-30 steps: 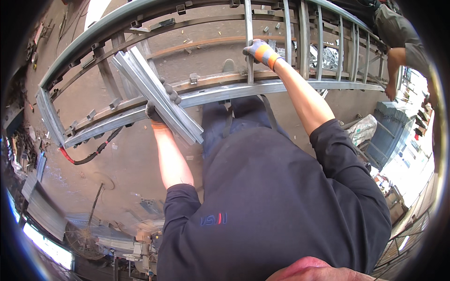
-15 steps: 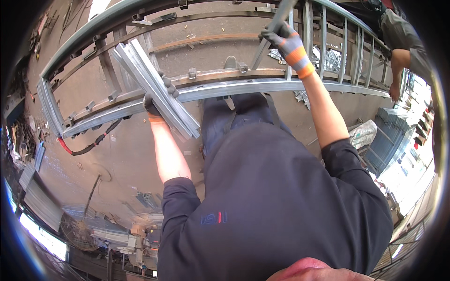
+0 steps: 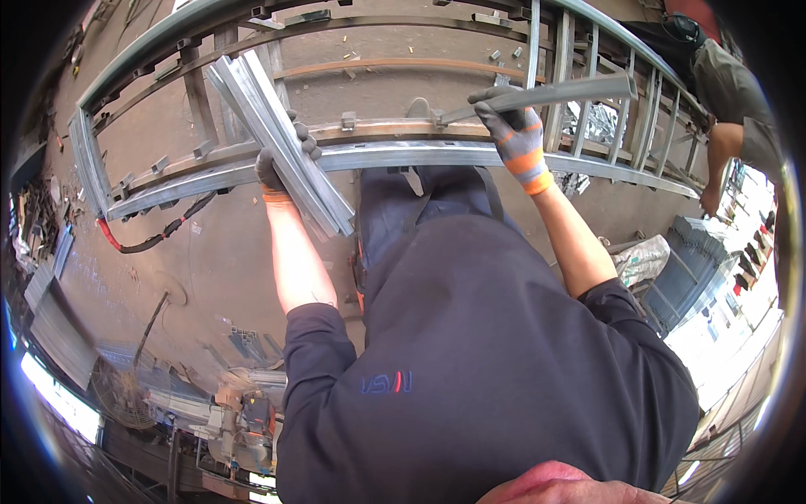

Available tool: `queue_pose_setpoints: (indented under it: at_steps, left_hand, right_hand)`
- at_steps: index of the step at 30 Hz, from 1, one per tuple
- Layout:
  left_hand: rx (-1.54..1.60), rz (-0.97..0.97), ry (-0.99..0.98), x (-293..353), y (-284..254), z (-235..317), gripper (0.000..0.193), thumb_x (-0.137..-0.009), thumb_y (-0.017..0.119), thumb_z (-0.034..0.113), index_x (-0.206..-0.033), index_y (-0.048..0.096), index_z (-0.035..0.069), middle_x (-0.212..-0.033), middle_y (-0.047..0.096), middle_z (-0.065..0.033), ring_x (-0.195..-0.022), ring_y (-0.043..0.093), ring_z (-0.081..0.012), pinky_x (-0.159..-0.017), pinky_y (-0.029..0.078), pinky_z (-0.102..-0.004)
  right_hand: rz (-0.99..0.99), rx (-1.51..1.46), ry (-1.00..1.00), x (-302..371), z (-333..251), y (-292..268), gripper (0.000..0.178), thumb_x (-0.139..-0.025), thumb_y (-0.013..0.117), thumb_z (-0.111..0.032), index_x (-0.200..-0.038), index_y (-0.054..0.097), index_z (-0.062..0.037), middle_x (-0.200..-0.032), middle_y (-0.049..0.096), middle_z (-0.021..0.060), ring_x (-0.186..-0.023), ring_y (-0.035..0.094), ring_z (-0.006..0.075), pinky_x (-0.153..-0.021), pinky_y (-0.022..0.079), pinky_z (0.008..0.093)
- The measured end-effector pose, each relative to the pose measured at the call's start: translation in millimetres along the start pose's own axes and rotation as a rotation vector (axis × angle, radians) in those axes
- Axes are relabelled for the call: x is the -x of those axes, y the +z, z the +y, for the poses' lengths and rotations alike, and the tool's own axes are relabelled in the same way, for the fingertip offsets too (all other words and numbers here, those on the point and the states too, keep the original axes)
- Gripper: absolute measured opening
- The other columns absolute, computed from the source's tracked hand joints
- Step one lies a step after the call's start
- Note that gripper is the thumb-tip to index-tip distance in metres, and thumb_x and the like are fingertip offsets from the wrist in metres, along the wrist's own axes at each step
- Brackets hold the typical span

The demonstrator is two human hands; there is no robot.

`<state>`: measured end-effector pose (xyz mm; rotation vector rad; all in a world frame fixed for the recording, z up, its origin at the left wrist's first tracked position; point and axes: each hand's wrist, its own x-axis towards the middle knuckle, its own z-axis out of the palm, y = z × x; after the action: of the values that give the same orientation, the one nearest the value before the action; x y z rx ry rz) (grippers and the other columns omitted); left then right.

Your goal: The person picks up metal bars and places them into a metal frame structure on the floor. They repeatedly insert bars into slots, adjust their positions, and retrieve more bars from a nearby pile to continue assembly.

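Note:
My left hand (image 3: 270, 174) wears a grey and orange work glove and is closed round a bundle of metal tubes (image 3: 281, 139). The bundle slants over the near rail of a long galvanised metal frame (image 3: 403, 157). Closed round one separate square tube (image 3: 579, 91) is my right hand (image 3: 514, 139), gloved in grey with orange bands. That tube lies almost sideways above the frame, its open end to the right. Its left tip is by a small bracket on the brown inner rail (image 3: 395, 130); I cannot tell whether they touch.
Upright bars (image 3: 590, 88) are set across the frame's right part. At the far right stands another person (image 3: 729, 84), an arm hanging beside the frame. A stack of metal tubes (image 3: 693, 260) is at the right. A red and black cable (image 3: 159, 244) hangs at the frame's left.
My right hand has come a little lower and nearer. The single tube in it has swung from steeply upright to nearly level, pointing right. My left hand keeps the bundle in almost the same place.

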<state>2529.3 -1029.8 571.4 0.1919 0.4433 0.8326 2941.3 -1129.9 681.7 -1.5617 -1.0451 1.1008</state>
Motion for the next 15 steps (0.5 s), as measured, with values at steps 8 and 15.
queue_pose_setpoints:
  at_steps: [8, 15]
  left_hand:
    - [0.003, -0.079, -0.021, -2.8, 0.1, 2.1, 0.097, -0.078, 0.086, 0.046, -0.151, 0.039, 0.003, -0.116, 0.064, -0.0165, -0.099, 0.065, -0.0267, -0.084, 0.053, -0.0434]
    - [0.126, -0.064, -0.159, 5.4, -21.5, 11.4, 0.089, -0.079, 0.086, 0.039, -0.147, 0.044, 0.001, -0.118, 0.063, -0.0166, -0.100, 0.064, -0.0279, -0.093, 0.054, -0.0465]
  right_hand:
    - [0.092, -0.097, 0.009, 16.1, 12.2, 5.8, 0.021, -0.098, 0.068, 0.001, -0.118, 0.063, -0.0004, -0.116, 0.072, 0.0140, -0.109, 0.067, 0.0183, -0.097, 0.052, 0.0301]
    - [0.141, 0.488, 0.167, 37.7, 31.0, 13.6, 0.018, -0.094, 0.074, -0.002, -0.112, 0.072, -0.0018, -0.111, 0.074, 0.0088, -0.104, 0.068, 0.0179, -0.098, 0.053, 0.0334]
